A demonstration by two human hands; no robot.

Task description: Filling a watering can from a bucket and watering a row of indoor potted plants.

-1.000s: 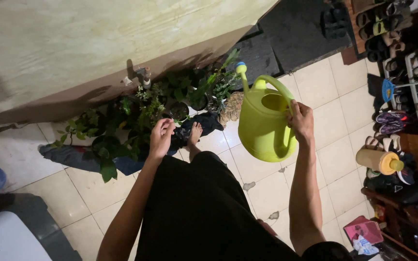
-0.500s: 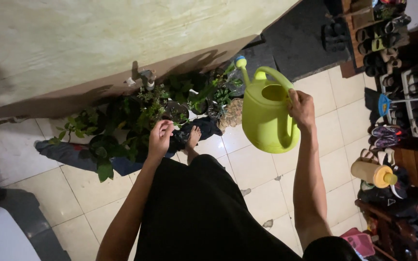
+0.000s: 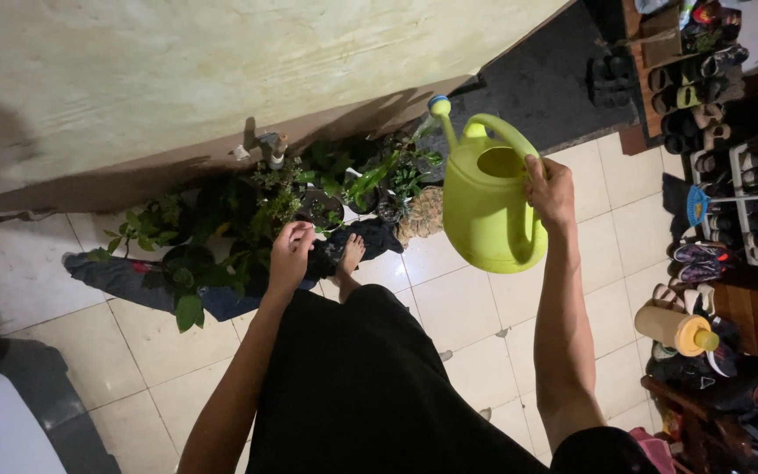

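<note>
A cream plastered wall (image 3: pixel 221 70) runs above a row of leafy green potted plants (image 3: pixel 247 219) at the far edge of the pale tiled floor (image 3: pixel 475 298). The lime-green plastic watering can (image 3: pixel 484 206) hangs in the air over the tiles, just right of the plants — the right hand (image 3: pixel 550 189) grips its arched handle. The left hand (image 3: pixel 289 254) hovers loosely curled beside the leaves, holding nothing. 1 bare foot (image 3: pixel 350 250) stands near the pots.

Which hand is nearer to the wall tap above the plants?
Left. The left hand hovers over the potted plants, just below the tap. The right hand is far off to the side, gripping the handle of the green watering can.
</note>
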